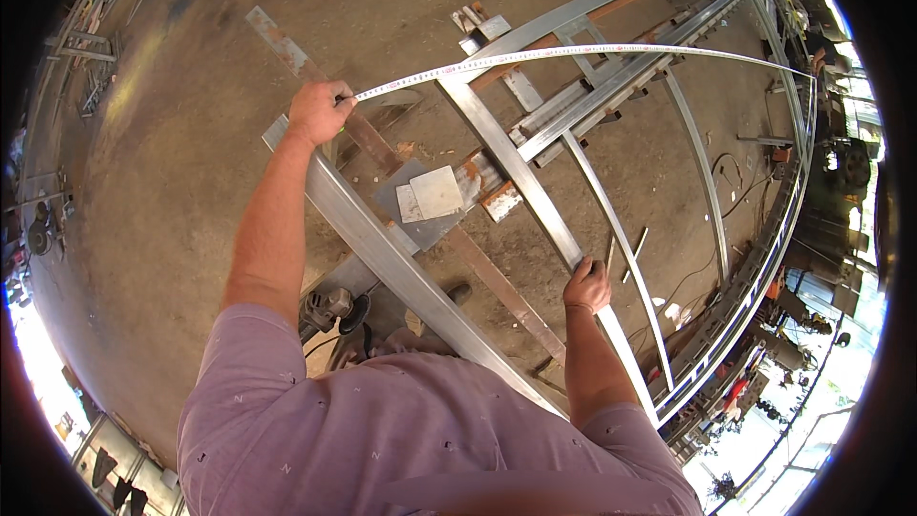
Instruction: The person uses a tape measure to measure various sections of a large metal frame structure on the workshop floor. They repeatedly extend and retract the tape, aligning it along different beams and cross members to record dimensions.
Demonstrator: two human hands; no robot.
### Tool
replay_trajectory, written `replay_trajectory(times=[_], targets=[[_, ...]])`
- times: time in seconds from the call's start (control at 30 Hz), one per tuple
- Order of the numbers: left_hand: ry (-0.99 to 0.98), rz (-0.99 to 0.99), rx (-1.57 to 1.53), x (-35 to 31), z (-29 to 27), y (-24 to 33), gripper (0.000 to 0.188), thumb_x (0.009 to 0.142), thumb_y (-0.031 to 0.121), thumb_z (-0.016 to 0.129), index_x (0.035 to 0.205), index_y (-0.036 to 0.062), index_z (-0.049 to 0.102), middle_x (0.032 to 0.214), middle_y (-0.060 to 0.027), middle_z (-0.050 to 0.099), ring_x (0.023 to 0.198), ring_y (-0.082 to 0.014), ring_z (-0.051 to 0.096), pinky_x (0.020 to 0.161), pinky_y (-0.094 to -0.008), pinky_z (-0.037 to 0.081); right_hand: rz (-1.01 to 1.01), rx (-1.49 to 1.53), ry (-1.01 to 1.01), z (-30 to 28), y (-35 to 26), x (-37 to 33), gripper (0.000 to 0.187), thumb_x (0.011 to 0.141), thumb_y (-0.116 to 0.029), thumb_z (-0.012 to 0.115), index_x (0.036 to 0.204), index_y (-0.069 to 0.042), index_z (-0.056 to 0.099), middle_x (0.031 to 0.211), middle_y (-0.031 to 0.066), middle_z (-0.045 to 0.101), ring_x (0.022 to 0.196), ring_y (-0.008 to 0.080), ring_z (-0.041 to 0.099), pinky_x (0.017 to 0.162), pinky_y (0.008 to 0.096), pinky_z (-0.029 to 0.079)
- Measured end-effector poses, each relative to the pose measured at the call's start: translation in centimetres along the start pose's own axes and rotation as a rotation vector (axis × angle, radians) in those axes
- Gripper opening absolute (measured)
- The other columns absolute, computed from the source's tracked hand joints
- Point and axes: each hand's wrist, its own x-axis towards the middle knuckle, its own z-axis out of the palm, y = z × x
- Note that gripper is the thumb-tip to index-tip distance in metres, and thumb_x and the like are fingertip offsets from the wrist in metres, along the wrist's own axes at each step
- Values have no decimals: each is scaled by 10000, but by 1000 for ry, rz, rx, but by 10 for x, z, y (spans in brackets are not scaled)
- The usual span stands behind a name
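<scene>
My left hand, at the left, is closed around the near end of a tape measure. Its white blade arcs over the metal frame to the far right, where another person's hand is near the other end. The tape's case is not visible in my grip. Lower right, my right hand is wrapped over a silver square metal tube that runs diagonally across the frame. A second, wider steel beam crosses right in front of my body, below my left hand.
An angle grinder sits beside the near beam by my body. Pale square plates rest on a support in the middle. Long frame rails reach far right. A rusty flat bar lies below, and cables run across the floor.
</scene>
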Motion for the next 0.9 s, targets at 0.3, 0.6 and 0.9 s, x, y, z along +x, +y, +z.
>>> replay_trajectory(times=[0.3,0.6,0.9], targets=[[5,5,-9,0,2,-3,167,889,285,764,936,130,801,819,-127,754,786,-349,729,734,-453,566,3,-9,-14,-2,-1,0,436,1016,-483,550,912,-93,716,938,179,755,918,430,698,821,552,525],[5,-1,-35,-2,0,0,156,891,272,760,934,128,799,807,-124,750,774,-349,726,727,-450,564,-10,-2,-6,-3,-2,-1,435,1017,-480,549,907,-92,710,932,167,748,920,420,694,820,542,526],[-3,11,-35,-1,-1,2,142,886,248,766,921,113,796,794,-128,742,767,-348,719,716,-448,558,-25,-12,20,-1,-1,-2,450,1026,-482,546,908,-77,705,928,180,744,917,430,691,825,548,521]])
